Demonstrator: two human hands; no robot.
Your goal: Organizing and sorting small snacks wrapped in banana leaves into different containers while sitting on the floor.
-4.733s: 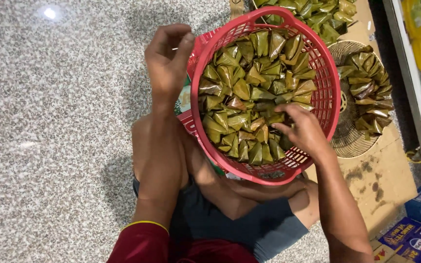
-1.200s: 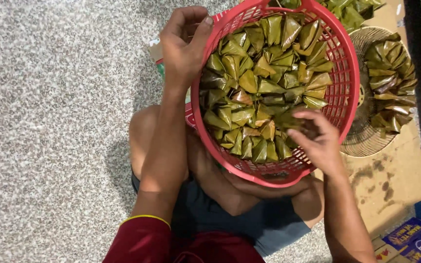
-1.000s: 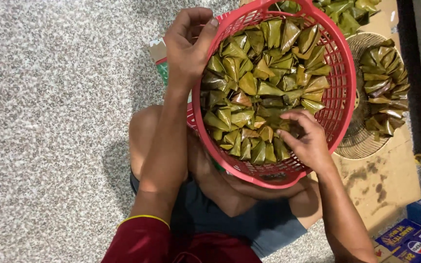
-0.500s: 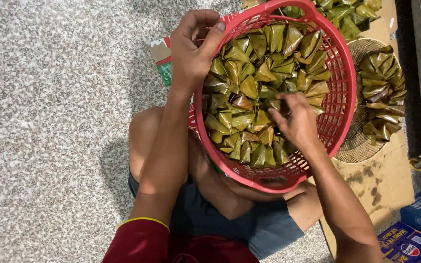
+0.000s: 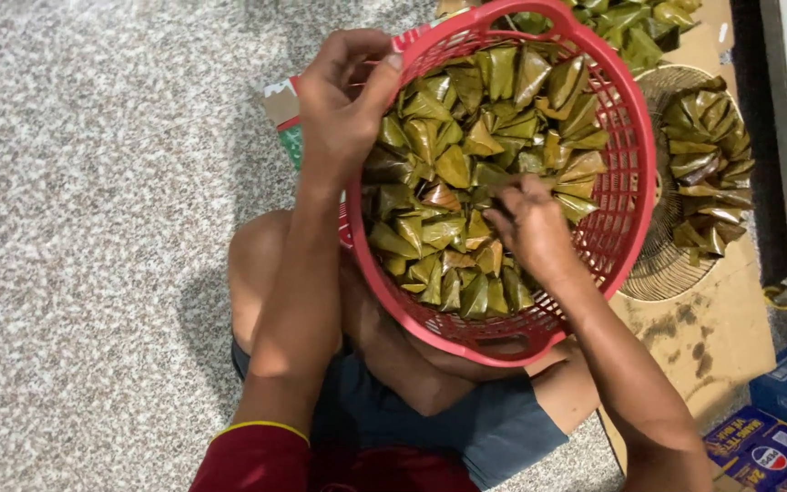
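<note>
Seated person, head view looking down onto lap. Red plastic basket [image 5: 626, 210], round with latticed wall, rests on the thighs and leans against the body, which keeps its mouth turned up toward the camera. Left hand [image 5: 343, 105] is clenched over the upper-left rim, thumb inside and fingers outside, apparently steadying the basket so it does not tip or turn. Right hand [image 5: 526, 228] is down inside the basket, fingers curled among the leaf-wrapped parcels [image 5: 439, 164]; the fingertips are buried between them, so I cannot tell whether it grips one or only presses and shifts them. Parcels are small green-brown pyramids of folded leaf, packed close, points mostly upward, covering the whole basket floor in rough rings, a layout that fits many into a round container. To the right of the basket, on a sheet of brown cardboard [image 5: 730, 337] laid over the floor, sits a round wire rack [image 5: 658, 273] holding more parcels of the same kind; a further heap of parcels [image 5: 635, 23] lies just beyond the basket's far rim. Speckled grey floor [image 5: 93, 228] to the left. Blue printed cartons [image 5: 776, 437] at lower right, well apart from both hands.
</note>
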